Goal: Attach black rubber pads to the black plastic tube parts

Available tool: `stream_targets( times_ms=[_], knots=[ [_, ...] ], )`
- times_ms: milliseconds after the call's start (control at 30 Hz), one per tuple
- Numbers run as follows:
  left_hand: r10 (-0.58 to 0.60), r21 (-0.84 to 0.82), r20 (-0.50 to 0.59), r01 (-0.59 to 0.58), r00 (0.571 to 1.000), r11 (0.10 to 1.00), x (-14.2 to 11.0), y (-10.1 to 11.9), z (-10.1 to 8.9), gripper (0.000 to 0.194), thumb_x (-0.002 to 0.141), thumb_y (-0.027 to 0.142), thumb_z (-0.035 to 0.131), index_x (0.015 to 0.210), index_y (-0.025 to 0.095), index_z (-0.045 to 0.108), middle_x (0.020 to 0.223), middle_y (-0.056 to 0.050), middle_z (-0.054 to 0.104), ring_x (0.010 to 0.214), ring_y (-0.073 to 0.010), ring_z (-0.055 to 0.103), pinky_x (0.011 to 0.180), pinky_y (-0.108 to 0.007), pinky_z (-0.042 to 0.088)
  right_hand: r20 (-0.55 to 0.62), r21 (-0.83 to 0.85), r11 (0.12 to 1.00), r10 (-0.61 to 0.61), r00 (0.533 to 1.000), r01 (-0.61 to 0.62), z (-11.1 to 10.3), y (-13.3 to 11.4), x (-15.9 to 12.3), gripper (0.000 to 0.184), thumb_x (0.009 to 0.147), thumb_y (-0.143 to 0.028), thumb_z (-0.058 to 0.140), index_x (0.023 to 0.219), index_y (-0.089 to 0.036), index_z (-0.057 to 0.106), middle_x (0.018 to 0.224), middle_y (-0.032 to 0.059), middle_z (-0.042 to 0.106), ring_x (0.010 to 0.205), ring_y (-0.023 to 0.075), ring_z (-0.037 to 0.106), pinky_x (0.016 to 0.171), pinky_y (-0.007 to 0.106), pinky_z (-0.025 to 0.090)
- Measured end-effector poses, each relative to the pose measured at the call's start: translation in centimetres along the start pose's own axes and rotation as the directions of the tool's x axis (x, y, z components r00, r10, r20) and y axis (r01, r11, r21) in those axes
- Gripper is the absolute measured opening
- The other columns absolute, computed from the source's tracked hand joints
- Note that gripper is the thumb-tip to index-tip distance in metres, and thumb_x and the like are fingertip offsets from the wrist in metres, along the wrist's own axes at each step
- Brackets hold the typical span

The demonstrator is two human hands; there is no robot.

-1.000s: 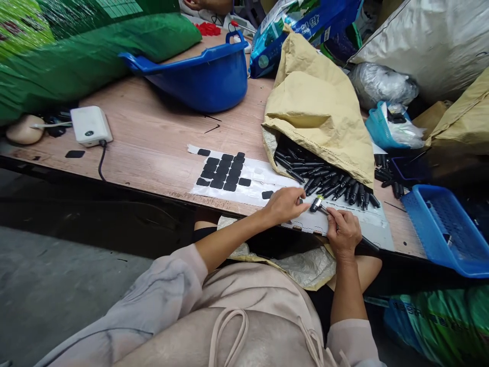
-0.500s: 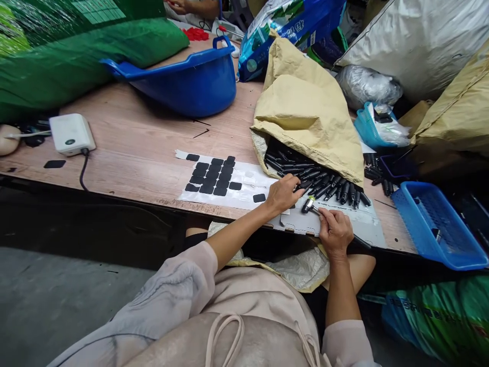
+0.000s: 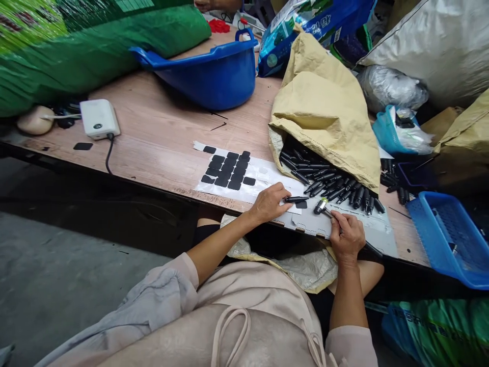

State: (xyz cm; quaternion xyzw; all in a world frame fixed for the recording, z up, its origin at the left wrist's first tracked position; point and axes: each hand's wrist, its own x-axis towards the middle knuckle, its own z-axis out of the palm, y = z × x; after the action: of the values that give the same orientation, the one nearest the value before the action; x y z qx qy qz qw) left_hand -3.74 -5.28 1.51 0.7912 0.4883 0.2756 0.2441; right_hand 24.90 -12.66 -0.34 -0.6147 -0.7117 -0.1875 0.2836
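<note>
While the right hand [image 3: 348,237] is closed round the handle of a small hammer [image 3: 320,206] at the near edge of the desk [image 3: 153,153], the left hand [image 3: 269,203], to its left, pinches a black pen-like tube [image 3: 297,200] between thumb and fingers.

The tube is probably light and stiff, perhaps a little slippery along its smooth barrel, so a pinch near one end should hold it while leaving the other end free. The hammer is likely heaviest at its head, and the grip looks best on the handle, well back from the metal. The tube is slim, dark and slightly shiny, and points right, toward the hammer. The hammer has a bright metal head with one black face and one yellow-green face; whether the head touches the grey board [image 3: 311,224] below it, I cannot tell.

Just beside the tube, on its near side, is a flat black patch [image 3: 301,205] with rounded corners. Farther left, similar patches [image 3: 229,169] stand in close rows on a white sheet [image 3: 267,173]. Beyond the hammer, a pile of black tubes [image 3: 328,181] spills from a tan sack [image 3: 321,97]; at the far left of it stands a blue basin [image 3: 214,76].
</note>
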Motion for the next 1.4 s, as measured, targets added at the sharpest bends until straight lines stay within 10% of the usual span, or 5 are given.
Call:
stream_targets(
  times_ms=[367,800,1400],
  knots=[
    [-0.042,-0.054,0.124,0.049,0.991,0.997,2.2,-0.2,-0.8,0.015,0.085,0.029,0.077,0.099,0.024,0.079,0.099,-0.002,0.071,0.099,-0.0218,0.065,0.096,-0.04,0.042,0.038,0.084,0.996,0.019,0.999,-0.023,-0.9,-0.3,0.4,0.025,0.1,-0.03,0.059,0.115,-0.025,0.079,0.094,0.0058,0.069,0.085,0.0187,0.058,0.083,0.033,0.048],
    [-0.064,-0.118,0.19,0.087,0.98,0.989,2.4,-0.2,-1.2,0.018,0.079,0.027,0.082,0.097,0.026,0.081,0.098,0.0,0.073,0.104,-0.023,0.065,0.102,-0.041,0.038,0.053,0.356,0.932,0.056,0.997,-0.071,-2.1,-9.7,3.3,0.032,0.103,-0.023,0.052,0.126,-0.025,0.074,0.093,0.006,0.07,0.088,0.017,0.066,0.082,0.029,0.053],
    [-0.081,-0.126,0.175,0.104,0.981,0.987,2.5,-0.1,-1.3,0.016,0.076,0.026,0.081,0.092,0.026,0.082,0.094,0.001,0.074,0.102,-0.022,0.067,0.1,-0.039,0.04,0.058,0.265,0.959,0.083,0.995,-0.095,-2.3,-9.8,2.3,0.037,0.102,-0.02,0.051,0.128,-0.029,0.075,0.091,0.0057,0.068,0.085,0.0166,0.064,0.08,0.027,0.051]
  ],
)
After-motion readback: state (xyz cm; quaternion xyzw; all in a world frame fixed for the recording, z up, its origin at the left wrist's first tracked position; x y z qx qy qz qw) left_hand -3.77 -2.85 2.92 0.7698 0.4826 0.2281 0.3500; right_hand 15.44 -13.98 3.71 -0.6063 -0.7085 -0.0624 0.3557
